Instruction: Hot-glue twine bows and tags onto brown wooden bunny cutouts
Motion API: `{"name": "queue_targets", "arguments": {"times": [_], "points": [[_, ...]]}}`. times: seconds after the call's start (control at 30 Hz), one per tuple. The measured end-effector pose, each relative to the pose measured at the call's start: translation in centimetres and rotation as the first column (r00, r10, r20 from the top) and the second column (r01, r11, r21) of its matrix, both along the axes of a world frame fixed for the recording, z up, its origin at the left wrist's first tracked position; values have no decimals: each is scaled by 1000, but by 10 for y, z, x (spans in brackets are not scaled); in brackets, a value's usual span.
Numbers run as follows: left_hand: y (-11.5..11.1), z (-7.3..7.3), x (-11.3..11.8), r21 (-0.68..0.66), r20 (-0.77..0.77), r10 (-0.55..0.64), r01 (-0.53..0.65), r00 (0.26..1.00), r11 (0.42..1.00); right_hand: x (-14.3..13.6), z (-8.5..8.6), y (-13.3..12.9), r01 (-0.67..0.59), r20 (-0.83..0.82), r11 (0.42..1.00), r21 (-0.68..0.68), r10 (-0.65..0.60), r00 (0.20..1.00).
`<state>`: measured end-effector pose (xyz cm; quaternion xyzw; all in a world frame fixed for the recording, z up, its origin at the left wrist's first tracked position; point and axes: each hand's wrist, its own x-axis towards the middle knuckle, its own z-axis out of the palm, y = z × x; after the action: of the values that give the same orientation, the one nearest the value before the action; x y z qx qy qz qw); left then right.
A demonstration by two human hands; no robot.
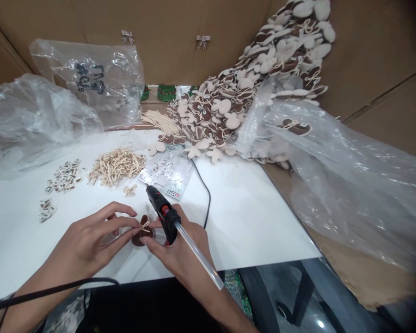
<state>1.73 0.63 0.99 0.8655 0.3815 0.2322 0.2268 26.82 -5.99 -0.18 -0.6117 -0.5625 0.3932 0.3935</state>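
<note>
Below, brown felt piece (137, 239) between both hands, left grip (141, 226) narrow on cream bow (146, 225)

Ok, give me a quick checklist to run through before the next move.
1. Left hand fingertips at bow: ok.
2. Right hand steadying brown piece while holding glue gun: ok.
3. Nozzle pointing away from fingers: ok.
4. Glue stick in gun: ok, long end sticking out behind.
5. Cord off brown piece: ok.
6. Glue under bow: cannot tell, hidden.
</note>
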Motion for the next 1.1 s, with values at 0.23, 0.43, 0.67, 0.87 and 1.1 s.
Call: {"name": "queue_targets", "arguments": {"times": [0.23, 0.43, 0.67, 0.87, 1.1], "points": [[4, 7, -1, 65, -75, -25, 30, 997, 997, 1, -4, -1, -7, -15, 1000, 14, 7, 1000], [4, 10, -1, 36, -129, -54, 60, 990, 998, 1, -4, -1, 0, 5, 999, 40, 0, 1000], [8, 19, 4, 56, -177, -71, 82, 982, 995, -2, -3, 1, 26, 24, 999, 46, -28, 999], [9, 23, 6, 40, -196, -67, 76, 978, 996, -2, -4, 2, 31, 63, 997, 73, -35, 997], [9, 33, 15, 28, -186, -39, 45, 982, 999, -2, -4, 4, 14, 55, 999, 50, -17, 998]]}}
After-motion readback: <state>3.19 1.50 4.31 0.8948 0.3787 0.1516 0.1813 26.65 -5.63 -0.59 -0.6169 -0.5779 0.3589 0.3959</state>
